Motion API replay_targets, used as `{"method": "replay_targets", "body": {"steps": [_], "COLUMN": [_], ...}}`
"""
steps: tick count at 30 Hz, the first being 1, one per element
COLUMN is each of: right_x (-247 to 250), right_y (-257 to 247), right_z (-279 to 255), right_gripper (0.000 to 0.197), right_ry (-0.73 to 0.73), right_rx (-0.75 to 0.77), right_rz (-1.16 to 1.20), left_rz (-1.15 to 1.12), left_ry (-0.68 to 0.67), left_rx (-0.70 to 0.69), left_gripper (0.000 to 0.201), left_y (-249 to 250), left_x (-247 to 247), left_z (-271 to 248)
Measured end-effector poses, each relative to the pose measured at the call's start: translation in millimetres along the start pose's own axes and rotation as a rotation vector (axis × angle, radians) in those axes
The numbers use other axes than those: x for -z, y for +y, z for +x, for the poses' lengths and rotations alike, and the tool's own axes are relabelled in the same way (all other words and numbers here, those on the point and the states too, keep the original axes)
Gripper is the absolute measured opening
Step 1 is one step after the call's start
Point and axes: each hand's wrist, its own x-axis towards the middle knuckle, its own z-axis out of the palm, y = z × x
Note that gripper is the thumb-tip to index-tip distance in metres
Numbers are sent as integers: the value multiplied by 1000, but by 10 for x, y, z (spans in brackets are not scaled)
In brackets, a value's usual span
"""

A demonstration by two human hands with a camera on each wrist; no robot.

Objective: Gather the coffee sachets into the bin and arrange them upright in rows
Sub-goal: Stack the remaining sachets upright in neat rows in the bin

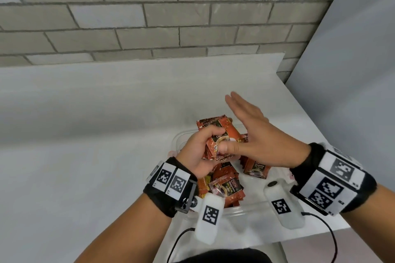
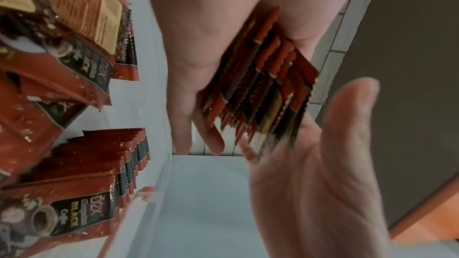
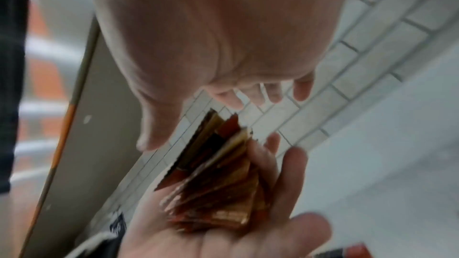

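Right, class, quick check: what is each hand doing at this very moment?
Left hand: fingers curled round a stack of coffee sachets, held above the bin.
Right hand: open, fingers straight, flat beside the stack, holding nothing.

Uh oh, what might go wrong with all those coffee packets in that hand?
1. The left hand grips a thick, fanned bundle of packets; some may slip out.
2. The right hand is flat and open beside the bundle, so a hard tap might scatter it.
3. Loose packets lie jumbled in the bin, possibly blocking neat rows.
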Motion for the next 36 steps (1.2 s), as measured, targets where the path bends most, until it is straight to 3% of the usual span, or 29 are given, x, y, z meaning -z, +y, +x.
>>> {"method": "replay_targets", "body": {"steps": [4, 6, 9, 13, 20, 26, 32, 36], "right_x": [-14, -77, -121, -95, -122, -148, -141, -132], "right_y": [-54, -44, 14, 71, 140, 189, 189, 158], "right_z": [-15, 18, 57, 54, 53, 76, 65, 67], "right_gripper": [131, 130, 120, 115, 121, 116, 114, 114], "right_ry": [-59, -59, 88, 159, 117, 117, 112, 106], "right_rx": [189, 255, 324, 294, 249, 225, 231, 219], "right_rz": [-299, -438, -391, -250, -164, -208, -168, -192], "left_rz": [26, 6, -12, -121, -44, -16, 37, 34], "left_ry": [35, 10, -116, -214, -81, -152, -174, -162], "left_rx": [-19, -17, -33, -53, -51, -5, -47, -103], "left_gripper": [7, 12, 11, 39, 76, 59, 92, 85], "left_y": [-3, -10, -9, 23, -23, -29, -56, -64], "left_x": [-17, -54, -65, 17, -5, 55, 62, 73], "left_z": [41, 56, 54, 16, 57, 66, 69, 68]}}
